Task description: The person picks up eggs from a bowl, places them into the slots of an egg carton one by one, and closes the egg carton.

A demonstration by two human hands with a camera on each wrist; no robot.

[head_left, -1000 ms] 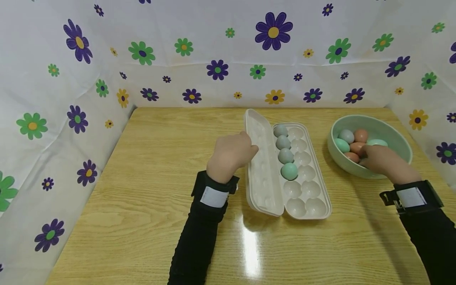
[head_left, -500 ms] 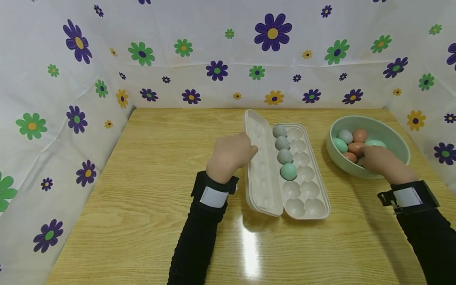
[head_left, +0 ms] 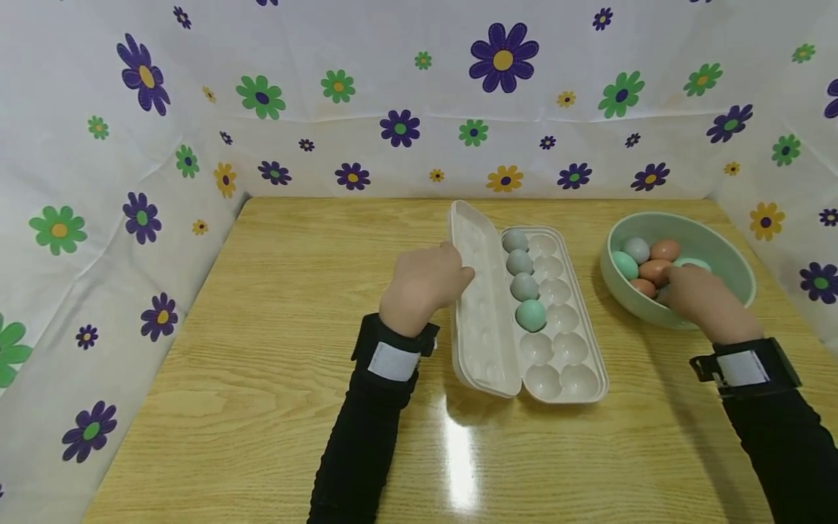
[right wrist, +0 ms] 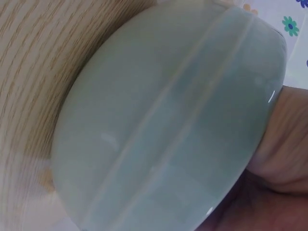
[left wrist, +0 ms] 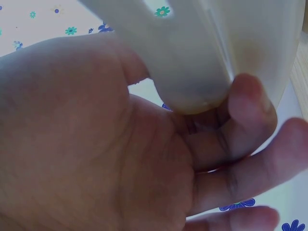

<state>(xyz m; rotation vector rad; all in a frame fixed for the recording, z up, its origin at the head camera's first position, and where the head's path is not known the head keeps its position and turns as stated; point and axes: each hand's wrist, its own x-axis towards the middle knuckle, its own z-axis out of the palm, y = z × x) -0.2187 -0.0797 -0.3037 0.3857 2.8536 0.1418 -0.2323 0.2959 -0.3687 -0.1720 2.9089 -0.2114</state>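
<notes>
My left hand (head_left: pixel 427 284) grips the raised lid (head_left: pixel 487 313) of a white plastic egg carton; the left wrist view shows fingers (left wrist: pixel 248 103) curled under the lid's edge. The carton's tray (head_left: pixel 592 378) holds three grey-blue eggs (head_left: pixel 524 287) and a mint green egg (head_left: pixel 531 315) in its left column. Over at the right, my right hand (head_left: pixel 703 298) reaches into a pale green bowl (head_left: pixel 727 251) among brown eggs (head_left: pixel 655 272), a grey egg (head_left: pixel 636 249) and mint eggs (head_left: pixel 625 265). Its fingertips are hidden, so whether they pinch an egg is unclear.
Both things stand on a light wooden table (head_left: pixel 281 291). A flower-print cloth (head_left: pixel 281 44) hangs behind and along the sides. In the right wrist view the bowl's outer wall (right wrist: pixel 159 120) blocks the fingers.
My right wrist has shifted slightly left while the hand stays in the bowl. Some eggs there have moved a little, and the right mint egg shows less. The left hand keeps still on the lid.
</notes>
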